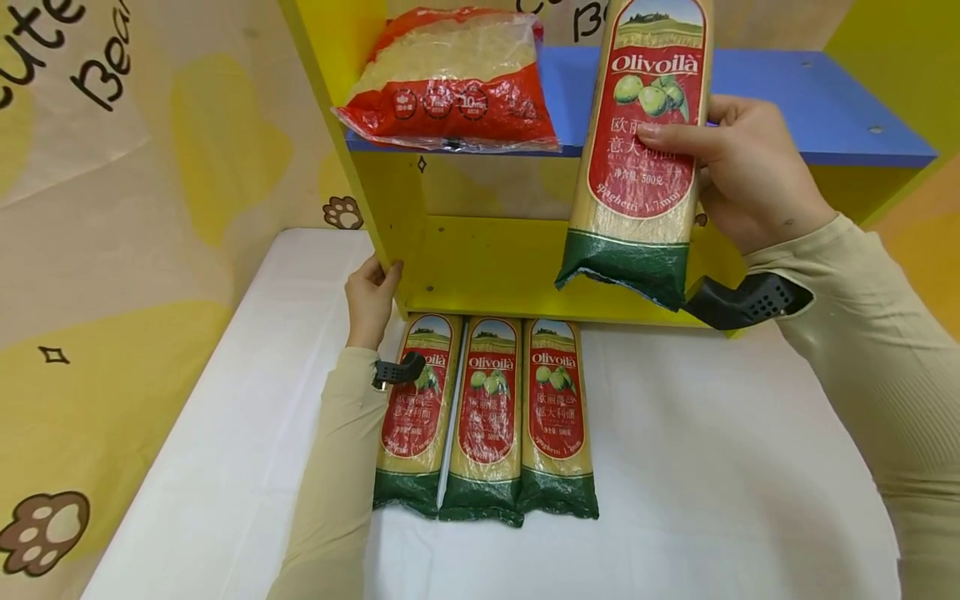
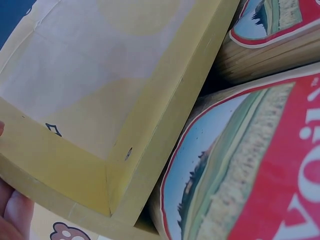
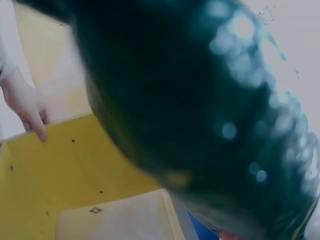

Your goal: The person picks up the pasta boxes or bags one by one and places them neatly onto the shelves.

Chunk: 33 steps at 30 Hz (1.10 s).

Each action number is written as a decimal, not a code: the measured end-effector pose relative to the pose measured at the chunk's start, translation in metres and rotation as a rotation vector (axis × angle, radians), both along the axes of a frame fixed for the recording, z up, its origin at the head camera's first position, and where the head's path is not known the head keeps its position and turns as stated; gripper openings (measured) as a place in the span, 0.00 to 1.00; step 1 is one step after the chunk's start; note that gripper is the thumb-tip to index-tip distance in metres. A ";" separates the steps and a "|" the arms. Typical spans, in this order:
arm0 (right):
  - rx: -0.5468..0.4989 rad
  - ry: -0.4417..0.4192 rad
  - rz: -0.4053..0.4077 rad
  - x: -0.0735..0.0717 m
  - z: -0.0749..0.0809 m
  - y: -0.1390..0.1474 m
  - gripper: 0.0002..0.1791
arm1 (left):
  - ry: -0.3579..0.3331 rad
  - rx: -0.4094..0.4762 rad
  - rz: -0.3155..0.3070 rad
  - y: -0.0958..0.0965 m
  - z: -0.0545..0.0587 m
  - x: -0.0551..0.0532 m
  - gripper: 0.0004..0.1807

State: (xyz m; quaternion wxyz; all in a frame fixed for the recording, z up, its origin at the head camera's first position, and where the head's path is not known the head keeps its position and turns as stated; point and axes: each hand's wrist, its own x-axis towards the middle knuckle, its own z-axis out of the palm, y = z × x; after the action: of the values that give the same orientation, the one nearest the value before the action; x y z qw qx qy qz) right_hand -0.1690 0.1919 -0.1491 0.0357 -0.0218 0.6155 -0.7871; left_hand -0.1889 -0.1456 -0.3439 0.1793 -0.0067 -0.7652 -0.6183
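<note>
My right hand [image 1: 753,175] grips a pack of spaghetti [image 1: 645,179] by its right edge, thumb across the red label. The pack hangs nearly upright in front of the blue shelf board [image 1: 810,108]; its green lower end [image 3: 175,110] fills much of the right wrist view. My left hand [image 1: 367,302] holds the front edge of the yellow side panel [image 1: 386,196] near its bottom, and its fingertips [image 2: 19,212] show at the edge of the left wrist view. Beside that wrist, three more spaghetti packs [image 1: 491,417] lie side by side, label up.
A red and clear bag of pasta [image 1: 457,83] lies on the left of the blue board. Below it is the unit's yellow bottom board [image 1: 487,267]. A white cloth [image 1: 697,467] covers the table, and a patterned wall covering [image 1: 135,208] stands to the left.
</note>
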 end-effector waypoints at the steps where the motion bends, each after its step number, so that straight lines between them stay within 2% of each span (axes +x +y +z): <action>1: 0.000 0.004 -0.006 -0.002 0.001 -0.001 0.28 | 0.002 0.001 0.000 0.000 0.000 0.000 0.17; 8: 0.029 -0.022 -0.044 -0.019 0.008 -0.004 0.32 | 0.007 -0.004 -0.002 -0.001 -0.002 0.000 0.16; 14: 0.060 -0.055 -0.015 -0.031 0.012 -0.004 0.30 | 0.007 0.003 -0.005 -0.001 -0.002 0.000 0.16; 24: 0.133 -0.084 0.000 -0.039 0.017 -0.002 0.22 | 0.010 -0.002 -0.003 -0.001 -0.003 -0.002 0.16; 30: 0.208 -0.055 0.006 -0.041 0.021 -0.008 0.30 | 0.010 0.004 -0.005 -0.001 -0.003 0.000 0.16; 33: 0.248 -0.041 0.005 -0.045 0.023 -0.011 0.30 | 0.015 0.006 -0.006 -0.001 -0.003 0.000 0.17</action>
State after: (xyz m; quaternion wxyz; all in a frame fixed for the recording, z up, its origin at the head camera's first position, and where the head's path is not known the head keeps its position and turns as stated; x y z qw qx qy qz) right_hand -0.2139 0.1814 -0.1262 0.0525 -0.0028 0.7070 -0.7052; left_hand -0.1884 -0.1466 -0.3464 0.1832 -0.0134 -0.7621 -0.6209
